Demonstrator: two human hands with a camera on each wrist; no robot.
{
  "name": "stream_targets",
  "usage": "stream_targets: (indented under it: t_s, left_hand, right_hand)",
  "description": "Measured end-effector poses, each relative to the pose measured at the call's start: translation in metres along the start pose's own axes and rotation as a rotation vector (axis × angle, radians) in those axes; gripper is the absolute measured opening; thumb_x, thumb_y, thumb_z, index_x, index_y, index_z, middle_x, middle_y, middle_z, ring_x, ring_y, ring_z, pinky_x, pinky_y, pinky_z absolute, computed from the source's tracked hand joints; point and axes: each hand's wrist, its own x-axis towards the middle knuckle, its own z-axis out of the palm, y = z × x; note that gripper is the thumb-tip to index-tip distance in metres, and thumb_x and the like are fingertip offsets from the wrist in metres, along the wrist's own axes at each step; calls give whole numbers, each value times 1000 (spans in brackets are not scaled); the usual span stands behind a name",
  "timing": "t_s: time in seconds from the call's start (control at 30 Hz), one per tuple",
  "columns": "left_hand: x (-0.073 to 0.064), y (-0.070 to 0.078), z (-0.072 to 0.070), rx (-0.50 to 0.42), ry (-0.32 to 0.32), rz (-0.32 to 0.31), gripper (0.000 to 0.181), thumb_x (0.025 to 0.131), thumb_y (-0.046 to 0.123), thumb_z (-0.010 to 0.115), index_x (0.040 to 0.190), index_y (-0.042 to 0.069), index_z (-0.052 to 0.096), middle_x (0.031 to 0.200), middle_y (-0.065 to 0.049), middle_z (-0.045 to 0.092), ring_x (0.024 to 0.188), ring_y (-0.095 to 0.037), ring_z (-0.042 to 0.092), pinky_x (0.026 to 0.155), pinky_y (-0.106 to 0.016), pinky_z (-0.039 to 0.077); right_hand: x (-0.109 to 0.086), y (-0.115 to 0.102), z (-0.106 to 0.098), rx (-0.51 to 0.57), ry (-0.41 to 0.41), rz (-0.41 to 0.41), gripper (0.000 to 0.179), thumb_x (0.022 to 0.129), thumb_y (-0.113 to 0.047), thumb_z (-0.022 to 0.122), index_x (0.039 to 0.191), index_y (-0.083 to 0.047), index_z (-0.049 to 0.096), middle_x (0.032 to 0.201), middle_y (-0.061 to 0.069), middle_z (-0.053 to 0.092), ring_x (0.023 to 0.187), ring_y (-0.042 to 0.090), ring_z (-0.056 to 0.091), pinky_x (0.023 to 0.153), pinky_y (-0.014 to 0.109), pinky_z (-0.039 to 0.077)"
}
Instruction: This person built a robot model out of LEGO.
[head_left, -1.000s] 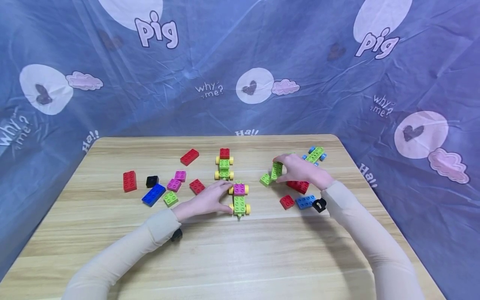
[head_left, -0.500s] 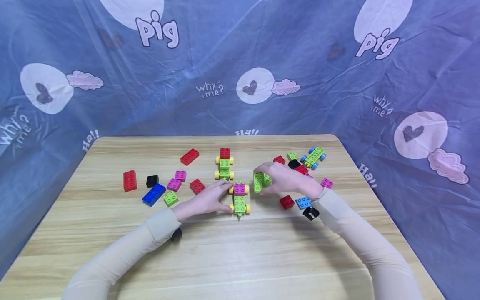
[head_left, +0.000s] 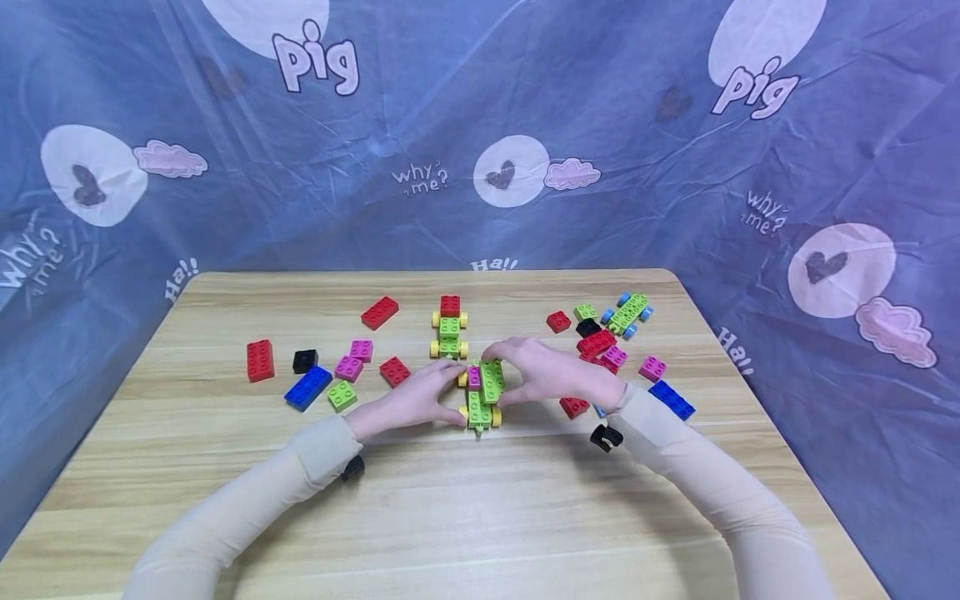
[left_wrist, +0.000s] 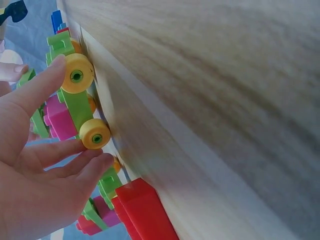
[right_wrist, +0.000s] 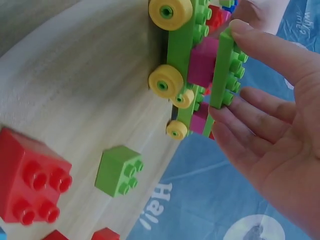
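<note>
Currently the thumb and fingers of the right hand (head_left: 551,369) pinch a flat green plate (head_left: 492,382) by its two ends, parted only by its length. Near the middle of the head view, the plate lies over the right part of a magenta brick (head_left: 473,377), slightly askew; whether it is pressed down I cannot tell. That brick sits on a green car (head_left: 478,410). The left hand (head_left: 411,398), thumb and fingers spread, holds this car from the left by its yellow wheels (left_wrist: 78,74), thumb at one, fingertips at the other.

Just above, upper centre, stands a second yellow-wheeled car (head_left: 449,327) with a red block (head_left: 450,306) on it. Left of centre lie a blue brick (head_left: 307,388), a black block (head_left: 305,361) and two magenta blocks (head_left: 356,360). Right of centre are more loose bricks, a dark blue one (head_left: 672,401) among them, and a blue-wheeled car (head_left: 628,314). Everything rests on a wooden table (head_left: 450,517), with printed blue cloth (head_left: 675,183) across the top.
</note>
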Motion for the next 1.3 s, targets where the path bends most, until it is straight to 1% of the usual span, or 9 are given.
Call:
stream_targets:
  t_s: [0.23, 0.43, 0.53, 0.63, 0.77, 0.9, 1.07, 1.2, 1.3]
  left_hand:
    - [0, 1, 0, -3, 5, 7, 93, 74, 37, 85, 146, -4, 43, 148, -19, 48, 136, -35, 49, 118, -50, 37]
    - [0, 1, 0, 4, 2, 4, 92, 74, 37, 85, 146, -4, 43, 148, -19, 48, 137, -34, 48, 118, -49, 37]
    - [1, 1, 0, 7, 1, 6, 92, 75, 37, 85, 146, -4, 43, 148, -19, 49, 137, -35, 48, 118, -49, 37]
    - [1, 1, 1, 6, -1, 7, 92, 75, 37, 85, 146, -4, 42, 148, -19, 49, 136, -35, 49, 118, -49, 38]
    - [1, 0, 1, 4, 1, 10, 93, 75, 37, 85, 146, -5, 42, 147, -19, 49, 136, -35, 49, 118, -49, 38]
    - [1, 0, 0, 0, 2, 13, 92, 75, 36, 85, 146, -5, 42, 147, -19, 49, 136, -35, 49, 118, -49, 38]
    - [0, 2, -1, -1, 4, 18, 91, 75, 35, 85, 145, -6, 43, 147, -20, 50, 135, -35, 49, 118, -49, 38]
    - [-1, 2, -1, -2, 5, 17, 91, 75, 35, 85, 145, -6, 43, 147, -19, 50, 135, -35, 49, 118, -49, 38]
    - [-1, 2, -1, -3, 6, 15, 90, 75, 35, 85, 144, -6, 44, 147, -19, 50, 135, -35, 50, 118, -49, 38]
  right_hand:
    - [2, -2, 5, 1, 28, -39, 55, 81, -27, 82, 122, 1, 60, 119, 12, 69, 111, 25, 66, 100, 38, 54]
    - [3, 0, 8, 18, 32, -32, 57, 82, -32, 81, 125, 0, 61, 123, 13, 68, 116, 26, 65, 103, 40, 53]
    - [2, 1, 9, 16, 40, -43, 58, 83, -35, 79, 125, 0, 61, 125, 13, 68, 117, 27, 64, 104, 40, 52]
    - [2, 3, 11, 19, 62, -73, 54, 86, -35, 76, 124, 0, 62, 123, 12, 68, 116, 25, 65, 103, 39, 53]
    - [2, 5, 12, 23, 100, -103, 44, 92, -33, 70, 121, 0, 63, 120, 11, 70, 114, 23, 66, 100, 36, 55]
    - [2, 4, 12, 20, 113, -97, 37, 95, -29, 66, 120, -1, 64, 118, 11, 71, 113, 23, 67, 99, 36, 55]
    - [2, 4, 14, 23, 125, -97, 33, 94, -23, 68, 118, -1, 65, 115, 10, 71, 109, 22, 68, 96, 35, 57]
    - [3, 4, 14, 30, 118, -85, 32, 93, -22, 69, 118, -2, 64, 115, 9, 71, 108, 21, 68, 95, 34, 57]
    - [4, 4, 13, 43, 104, -65, 37, 92, -22, 71, 121, -1, 63, 118, 11, 71, 109, 22, 69, 96, 34, 57]
